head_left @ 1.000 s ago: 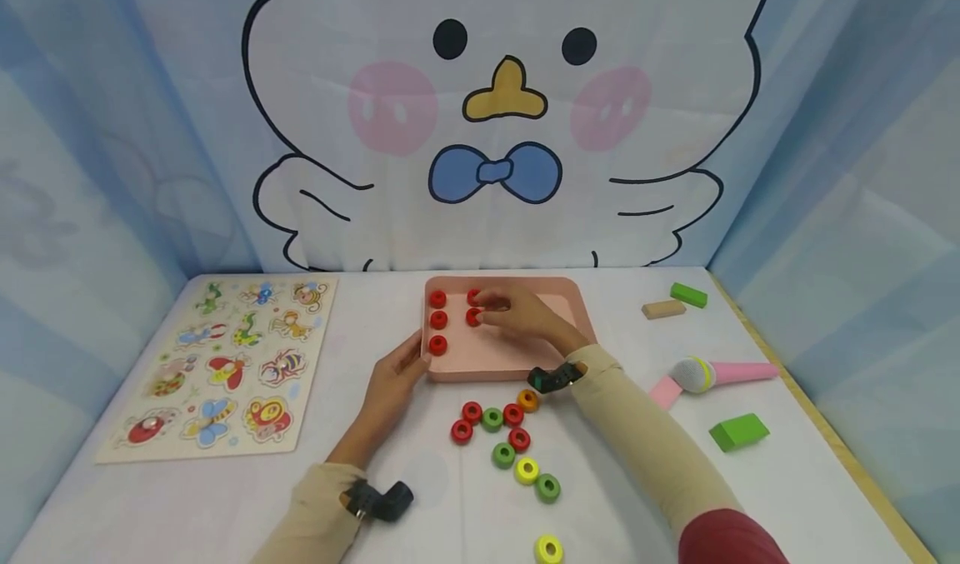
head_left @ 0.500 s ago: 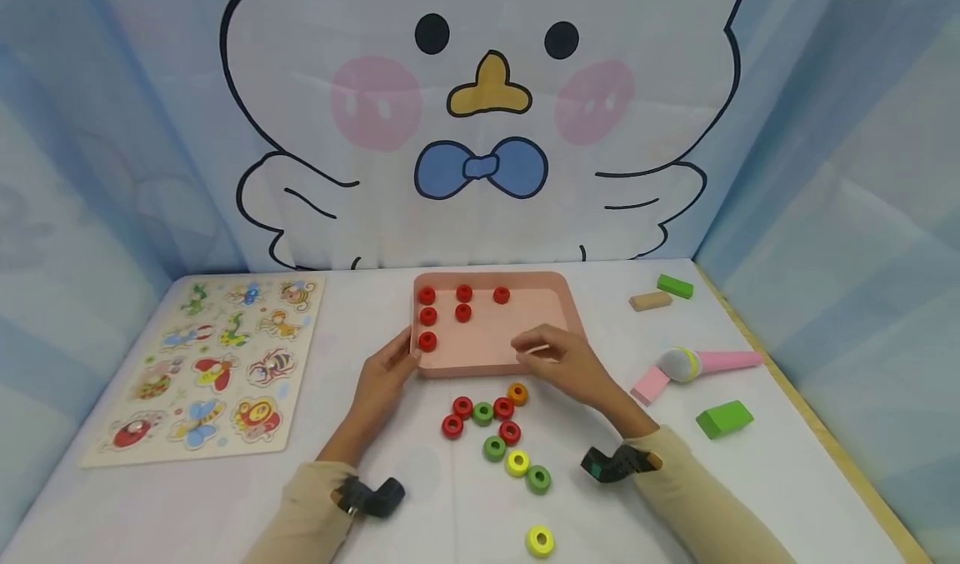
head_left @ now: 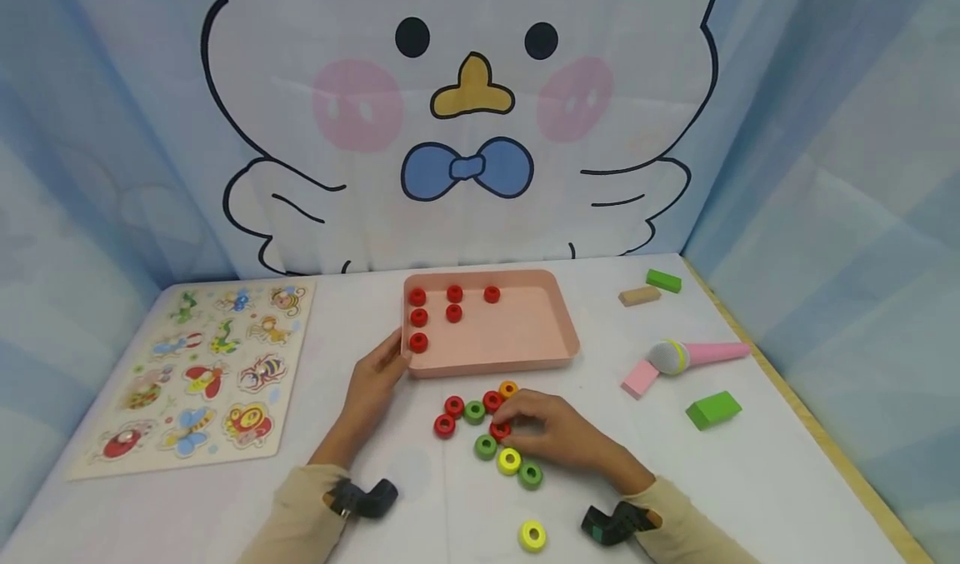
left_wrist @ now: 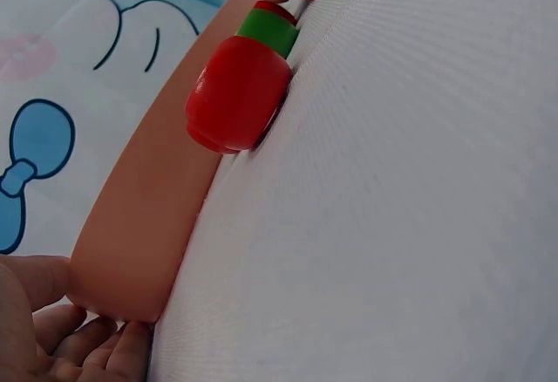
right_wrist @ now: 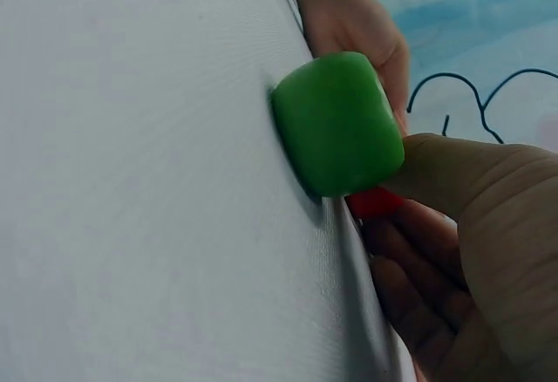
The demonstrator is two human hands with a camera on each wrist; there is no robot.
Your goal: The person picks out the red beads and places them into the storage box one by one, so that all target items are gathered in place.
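Note:
A pink tray (head_left: 495,343) lies on the white table with several red rings (head_left: 453,294) set inside it, along its left side and back. My left hand (head_left: 372,385) holds the tray's left front corner; the left wrist view shows the thumb and fingers (left_wrist: 78,334) against its end. In front of the tray is a loose group of red, green, yellow and orange rings. There my right hand (head_left: 558,431) pinches a red ring (head_left: 500,431) between thumb and fingers, partly hiding it. A green ring (right_wrist: 338,125) stands close by in the right wrist view.
An insect picture board (head_left: 202,376) lies on the left. To the right are a pink toy microphone (head_left: 697,356), a pink block (head_left: 639,379), green blocks (head_left: 713,411) and a wooden block (head_left: 640,296). A single yellow ring (head_left: 532,536) sits near the front.
My right hand has left the tray, where another red ring now sits in the back row, and come down to a red ring in the group. The left hand stays at the tray.

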